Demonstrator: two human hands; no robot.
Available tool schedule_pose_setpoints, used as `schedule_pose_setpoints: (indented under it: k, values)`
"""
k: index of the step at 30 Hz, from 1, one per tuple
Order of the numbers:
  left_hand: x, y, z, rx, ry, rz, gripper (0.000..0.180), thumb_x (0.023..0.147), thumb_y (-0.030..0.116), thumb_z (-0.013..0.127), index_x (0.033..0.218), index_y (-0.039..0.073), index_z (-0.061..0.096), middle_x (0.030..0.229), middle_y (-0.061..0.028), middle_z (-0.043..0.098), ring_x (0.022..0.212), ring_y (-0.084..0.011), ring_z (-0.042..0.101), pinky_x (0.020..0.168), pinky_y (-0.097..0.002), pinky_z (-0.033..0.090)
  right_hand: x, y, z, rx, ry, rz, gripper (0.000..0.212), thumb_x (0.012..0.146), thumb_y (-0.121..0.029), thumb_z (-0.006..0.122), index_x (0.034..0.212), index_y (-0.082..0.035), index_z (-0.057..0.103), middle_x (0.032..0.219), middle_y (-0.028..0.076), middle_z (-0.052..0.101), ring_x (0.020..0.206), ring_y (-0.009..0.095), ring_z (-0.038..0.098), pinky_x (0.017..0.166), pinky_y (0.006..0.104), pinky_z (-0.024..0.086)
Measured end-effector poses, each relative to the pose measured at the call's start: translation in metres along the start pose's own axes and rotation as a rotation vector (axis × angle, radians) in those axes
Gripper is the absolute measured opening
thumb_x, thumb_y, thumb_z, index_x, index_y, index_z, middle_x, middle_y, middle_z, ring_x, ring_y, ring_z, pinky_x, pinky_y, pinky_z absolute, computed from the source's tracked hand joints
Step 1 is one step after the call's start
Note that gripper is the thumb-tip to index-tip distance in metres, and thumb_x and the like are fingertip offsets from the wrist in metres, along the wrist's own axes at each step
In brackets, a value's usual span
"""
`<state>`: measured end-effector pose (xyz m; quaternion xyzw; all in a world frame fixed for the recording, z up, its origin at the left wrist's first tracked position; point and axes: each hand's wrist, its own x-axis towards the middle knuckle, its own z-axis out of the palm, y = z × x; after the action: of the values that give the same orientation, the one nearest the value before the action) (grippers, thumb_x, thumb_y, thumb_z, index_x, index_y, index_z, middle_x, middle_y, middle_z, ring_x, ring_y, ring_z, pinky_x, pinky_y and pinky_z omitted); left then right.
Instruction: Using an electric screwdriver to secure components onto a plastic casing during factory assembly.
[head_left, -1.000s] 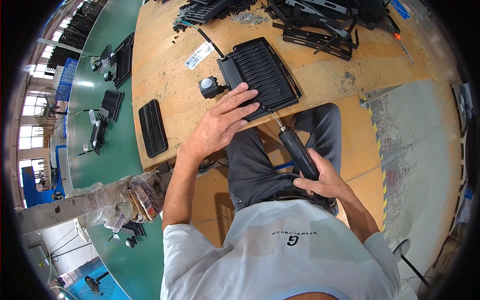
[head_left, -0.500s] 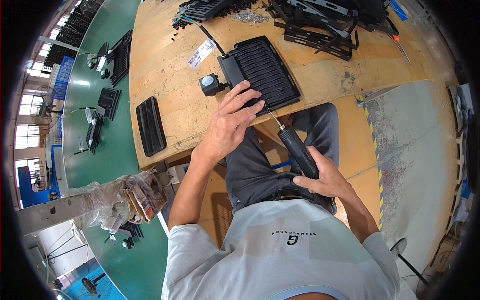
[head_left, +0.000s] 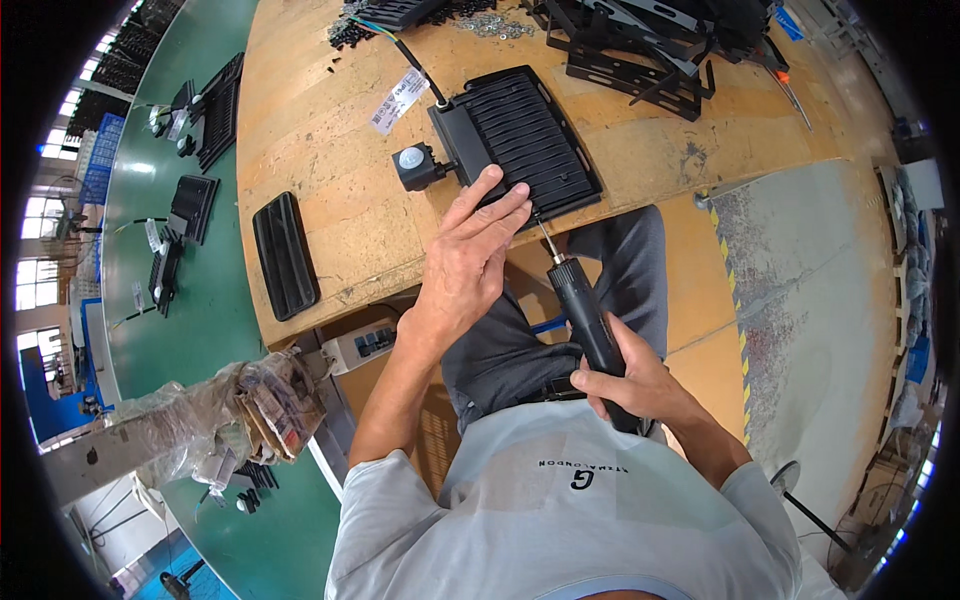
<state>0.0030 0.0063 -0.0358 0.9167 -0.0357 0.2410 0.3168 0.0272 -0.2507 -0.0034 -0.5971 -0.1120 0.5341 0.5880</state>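
Note:
A black finned floodlight housing (head_left: 525,130) lies fins up at the table's front edge. Joined to its left side is a small black motion sensor (head_left: 418,170) with a white dome. My left hand (head_left: 468,265) rests on the housing's near left corner, fingers stretched out flat. My right hand (head_left: 640,378) is wrapped around a black electric screwdriver (head_left: 588,310). The screwdriver's bit points up and away, its tip at the housing's near edge beside my left fingertips; the screw there is too small to make out. A cable with a white label (head_left: 400,100) leaves the far left corner.
A long black tray-like part (head_left: 285,257) lies left on the wooden table (head_left: 360,230). Black brackets (head_left: 640,60) are heaped at the far right, near an orange-handled screwdriver (head_left: 783,78). Washers (head_left: 495,25) and black screws lie at the back. More floodlights (head_left: 193,208) sit on the green table.
The view has shifted slightly. My right hand has moved a little lower with the electric screwdriver, whose tip stays at the housing's near edge. My left hand stays on the housing.

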Motion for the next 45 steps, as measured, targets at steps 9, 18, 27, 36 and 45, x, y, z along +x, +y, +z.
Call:
schedule_pose_setpoints:
  k: [9, 18, 27, 36, 45]
  values:
    - [-0.003, 0.001, 0.002, -0.018, 0.045, 0.011, 0.037, 0.082, -0.014, 0.063, 0.113, -0.001, 0.075, 0.126, -0.0108, 0.072, 0.136, -0.0321, 0.055, 0.111, -0.0431, 0.048, -0.004, -0.01, 0.007, -0.015, -0.001, 0.064, 0.054, 0.092, -0.012, 0.072, 0.133, 0.0, 0.039, 0.078, 0.004, 0.057, 0.052, 0.013, 0.059, 0.047, 0.0287, 0.047]
    - [0.0, -0.003, -0.008, 0.03, 0.045, 0.048, 0.038, 0.08, -0.013, 0.064, 0.115, -0.002, 0.073, 0.129, -0.0122, 0.069, 0.136, -0.0335, 0.055, 0.112, -0.0452, 0.047, 0.001, -0.021, 0.007, -0.02, -0.031, 0.077, 0.058, 0.09, -0.015, 0.075, 0.134, -0.002, 0.039, 0.085, 0.008, 0.058, 0.056, 0.018, 0.064, 0.049, 0.0318, 0.05]
    - [-0.017, 0.002, 0.03, 0.472, 0.027, 0.175, 0.044, 0.078, 0.025, 0.074, 0.115, 0.008, 0.057, 0.13, -0.01, 0.055, 0.138, -0.0287, 0.045, 0.107, -0.0574, 0.032, -0.065, 0.004, -0.03, -0.992, 0.479, -0.059, 0.065, 0.071, -0.016, 0.085, 0.125, 0.001, 0.052, 0.092, 0.019, 0.069, 0.083, 0.033, 0.071, 0.073, 0.0408, 0.055]
    - [-0.058, 0.04, -0.022, 0.546, 0.069, 0.29, 0.051, 0.08, 0.024, 0.071, 0.125, 0.004, 0.059, 0.094, -0.0033, 0.046, 0.094, -0.0222, 0.051, 0.09, -0.0469, 0.038, -0.009, 0.092, -0.07, -0.602, 0.128, -0.092, 0.063, 0.074, -0.017, 0.088, 0.121, 0.003, 0.051, 0.084, 0.006, 0.06, 0.075, 0.017, 0.06, 0.07, 0.0324, 0.05]
    - [-0.181, 0.208, -0.108, 0.363, 0.408, -0.263, 0.057, 0.065, 0.008, 0.074, 0.12, -0.004, 0.061, 0.103, -0.0154, 0.052, 0.096, -0.0356, 0.055, 0.086, -0.0475, 0.047, 0.061, 0.078, -0.048, -0.609, -0.47, -0.019, 0.053, 0.082, -0.007, 0.079, 0.125, 0.0, 0.049, 0.078, 0.002, 0.056, 0.059, 0.011, 0.056, 0.053, 0.0272, 0.046]
